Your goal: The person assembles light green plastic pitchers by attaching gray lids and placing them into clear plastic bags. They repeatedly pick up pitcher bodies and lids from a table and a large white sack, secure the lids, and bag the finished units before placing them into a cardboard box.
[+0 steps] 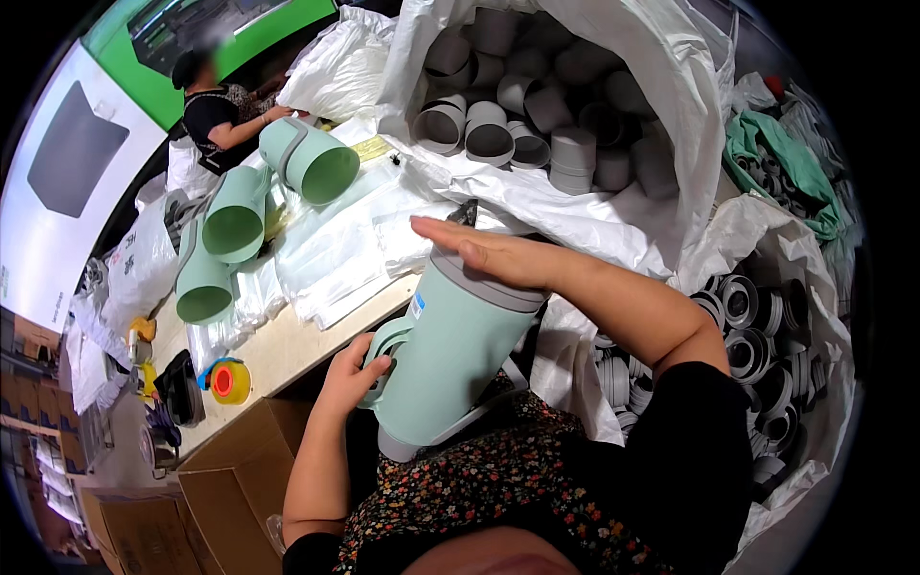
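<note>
Tilted in front of my body is a large mint-green tumbler [455, 350] with a side handle and a tapered grey base. A grey lid [500, 291] covers its top. The fingers of my left hand [346, 379] are wrapped round the handle [391, 335]. My right hand [494, 255] lies flat across the lid, palm down and fingers stretched out. Several more mint-green tumblers lie on the table to the left: one [311, 163] at the back, another [236, 213] in the middle and a third [203, 283] nearer the front. Their open mouths face me.
Ahead, a big white sack [698, 153] holds many grey cup-shaped parts. At right, another sack [832, 412] contains grey rings or lids. Plastic bags and an orange-yellow tape roll [230, 382] lie on the table [331, 343]. Cardboard box [244, 470] below; another person [216, 115] works behind.
</note>
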`<state>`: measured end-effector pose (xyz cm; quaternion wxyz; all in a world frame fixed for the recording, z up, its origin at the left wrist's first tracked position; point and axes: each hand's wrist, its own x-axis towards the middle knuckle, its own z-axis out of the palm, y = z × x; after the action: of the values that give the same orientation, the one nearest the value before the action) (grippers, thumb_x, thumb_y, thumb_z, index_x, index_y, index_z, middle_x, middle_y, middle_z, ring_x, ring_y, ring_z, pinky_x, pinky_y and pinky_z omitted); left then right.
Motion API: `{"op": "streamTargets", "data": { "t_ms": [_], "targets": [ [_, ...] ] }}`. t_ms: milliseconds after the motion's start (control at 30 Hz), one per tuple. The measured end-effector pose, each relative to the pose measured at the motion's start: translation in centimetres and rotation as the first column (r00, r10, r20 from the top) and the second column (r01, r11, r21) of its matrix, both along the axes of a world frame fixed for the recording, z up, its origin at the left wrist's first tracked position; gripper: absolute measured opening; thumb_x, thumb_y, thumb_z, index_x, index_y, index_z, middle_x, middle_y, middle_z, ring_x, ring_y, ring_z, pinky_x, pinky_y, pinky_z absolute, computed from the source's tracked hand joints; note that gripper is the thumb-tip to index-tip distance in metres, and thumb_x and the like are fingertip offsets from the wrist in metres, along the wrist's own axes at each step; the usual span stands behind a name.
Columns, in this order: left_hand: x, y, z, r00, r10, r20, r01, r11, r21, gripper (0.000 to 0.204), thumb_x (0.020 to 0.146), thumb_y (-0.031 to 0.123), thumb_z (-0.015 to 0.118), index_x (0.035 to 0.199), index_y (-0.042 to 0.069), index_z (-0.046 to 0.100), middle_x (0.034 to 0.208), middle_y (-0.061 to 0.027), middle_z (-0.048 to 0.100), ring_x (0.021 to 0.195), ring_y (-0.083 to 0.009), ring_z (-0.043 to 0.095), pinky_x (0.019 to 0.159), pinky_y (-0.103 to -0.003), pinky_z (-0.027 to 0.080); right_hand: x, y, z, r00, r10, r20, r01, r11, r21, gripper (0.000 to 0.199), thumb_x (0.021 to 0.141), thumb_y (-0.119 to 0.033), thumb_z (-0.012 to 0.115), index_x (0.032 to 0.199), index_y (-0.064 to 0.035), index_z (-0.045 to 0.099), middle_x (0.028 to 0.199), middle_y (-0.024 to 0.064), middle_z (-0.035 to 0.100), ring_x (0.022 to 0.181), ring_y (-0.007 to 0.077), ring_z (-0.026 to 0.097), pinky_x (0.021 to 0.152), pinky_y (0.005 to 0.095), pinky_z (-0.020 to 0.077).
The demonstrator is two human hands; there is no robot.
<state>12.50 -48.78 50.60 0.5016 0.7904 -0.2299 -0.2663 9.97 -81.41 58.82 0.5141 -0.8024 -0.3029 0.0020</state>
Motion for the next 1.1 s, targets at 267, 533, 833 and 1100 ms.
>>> {"op": "streamTargets", "data": {
  "t_ms": [267,533,833,1100],
  "targets": [
    [0.8,0.6,-0.7,0.986,0.003,-0.169,-0.035,0.982,-0.186,0.044,0.087,0.030,0.060,0.116,-0.001,0.048,0.084,-0.0030,0.058,0.075,-0.0107,0.056,0.068,-0.025,0.045,-1.9,-3.2,-5.0,0.975,-0.203,-0.087,0.208,0.977,0.049,0.074,0.092,-0.059,0.022,0.143,-0.0052,0.020,0.149,0.0128,0.016,0.138,0.0228,0.012,0.112,0.0360,0.0065],
    [0.3,1.7,0.2,0.990,-0.025,-0.141,-0.005,0.979,-0.205,0.043,0.086,0.029,0.061,0.114,0.000,0.049,0.086,-0.0029,0.058,0.076,-0.0113,0.055,0.070,-0.026,0.046,-0.3,-6.6,0.6,0.902,-0.433,-0.006,0.422,0.876,0.231,0.066,0.093,-0.057,0.025,0.134,-0.0077,0.041,0.138,0.0110,0.040,0.128,0.0211,0.035,0.106,0.0328,0.0230],
    [-2.2,-0.5,2.3,0.999,0.011,0.037,-0.009,0.999,-0.049,0.034,0.083,0.024,0.064,0.107,0.001,0.055,0.086,-0.0027,0.059,0.079,-0.0107,0.055,0.073,-0.026,0.045,1.3,-1.9,-5.3,0.863,-0.463,-0.204,0.452,0.887,-0.097,0.049,0.095,-0.044,0.036,0.115,-0.0024,0.054,0.112,0.0163,0.059,0.104,0.0284,0.054,0.090,0.0332,0.0403],
    [-1.9,1.5,1.9,0.974,0.213,-0.083,-0.220,0.971,-0.091,0.035,0.085,0.021,0.062,0.112,0.002,0.053,0.087,-0.0021,0.058,0.076,-0.0098,0.055,0.068,-0.024,0.046,-2.3,0.0,1.0,0.966,-0.156,0.208,0.187,0.973,-0.135,0.045,0.093,-0.037,0.044,0.122,-0.0038,0.052,0.121,0.0187,0.051,0.101,0.0316,0.055,0.090,0.0375,0.0420]
  ]
}}
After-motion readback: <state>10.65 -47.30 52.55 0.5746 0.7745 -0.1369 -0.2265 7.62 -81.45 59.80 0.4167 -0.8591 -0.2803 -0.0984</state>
